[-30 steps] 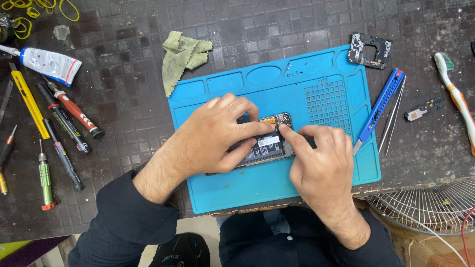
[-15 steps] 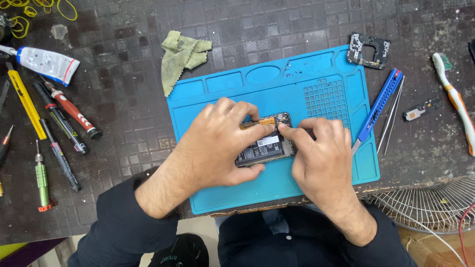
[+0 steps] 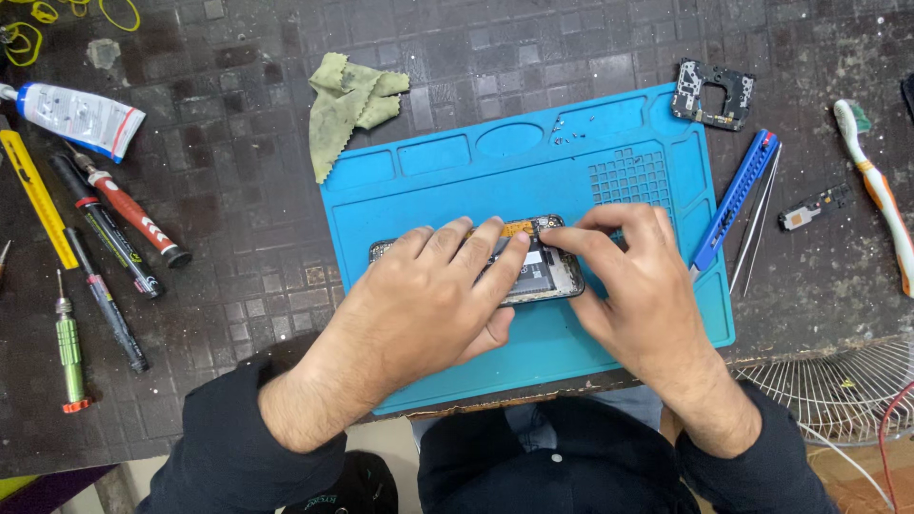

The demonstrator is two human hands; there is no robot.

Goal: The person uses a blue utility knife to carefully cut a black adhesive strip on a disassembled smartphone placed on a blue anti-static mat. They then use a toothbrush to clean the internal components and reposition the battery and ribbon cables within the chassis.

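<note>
both hands have slid a touch left since a moment ago, and more of the left one now covers the phone [image 3: 533, 271]. left hand [image 3: 433, 295] lies flat over the opened phone, fingers spread and pressing down on it, fingertips [image 3: 514, 246] reaching its upper edge. right hand [image 3: 638, 286] comes in from the other side, thumb and forefinger pressed together at the phone's top right corner, pinching something too small to tell. phone sits lengthwise in the middle of the blue mat [image 3: 457, 171], back off, insides showing. green cloth [image 3: 347, 105] crumpled just off the mat's top left corner. blue pry tool [image 3: 735, 198] and tweezers [image 3: 757, 233] along the mat's right edge, a black phone frame piece [image 3: 712, 93] above them. toothbrush [image 3: 876, 190] far right. screwdrivers [image 3: 114, 238] and a glue tube [image 3: 76, 116] lined up well to the left.
</note>
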